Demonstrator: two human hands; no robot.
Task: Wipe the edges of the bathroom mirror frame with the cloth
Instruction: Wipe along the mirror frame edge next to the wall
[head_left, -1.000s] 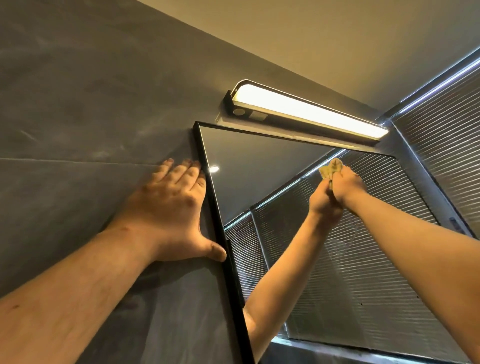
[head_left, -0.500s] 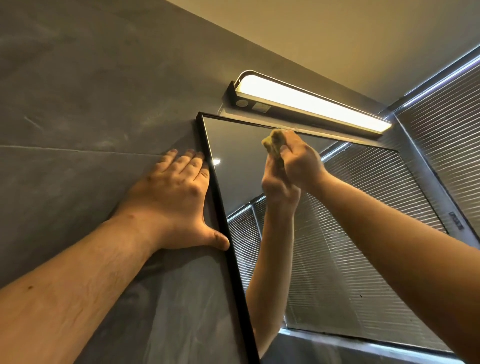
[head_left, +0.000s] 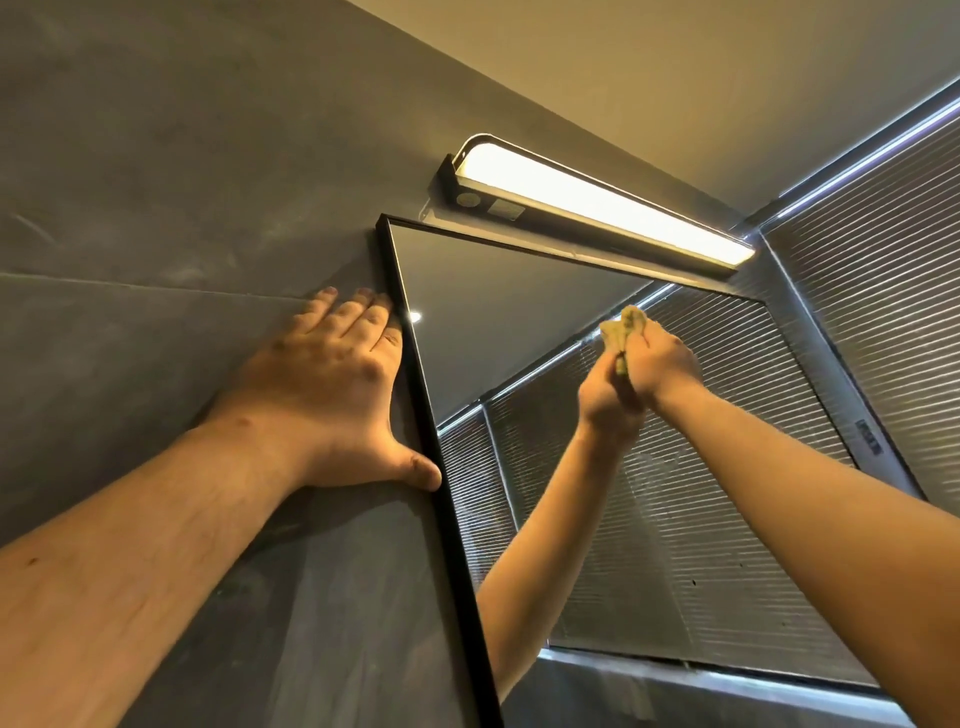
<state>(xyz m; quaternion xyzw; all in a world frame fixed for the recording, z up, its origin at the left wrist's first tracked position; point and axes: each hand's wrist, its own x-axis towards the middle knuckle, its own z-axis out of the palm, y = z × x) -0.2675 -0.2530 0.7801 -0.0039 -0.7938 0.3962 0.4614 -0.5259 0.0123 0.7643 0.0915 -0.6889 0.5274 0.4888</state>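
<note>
The mirror has a thin black frame (head_left: 441, 499) and hangs on a grey wall. My left hand (head_left: 332, 395) lies flat on the wall beside the frame's left edge, fingers spread, thumb touching the frame. My right hand (head_left: 660, 364) is closed on a small yellow-green cloth (head_left: 621, 330) and presses it against the mirror glass, a little below the top edge, right of the middle. The reflection of my right hand and arm meets it in the glass.
A lit bar lamp (head_left: 597, 208) is mounted just above the mirror's top edge. A window blind (head_left: 883, 291) covers the wall to the right. The grey tiled wall (head_left: 156, 208) spreads to the left, with the ceiling above.
My right hand with the cloth swept left along the top of the mirror and has now come back right and slightly lower. My left hand has stayed on the wall.
</note>
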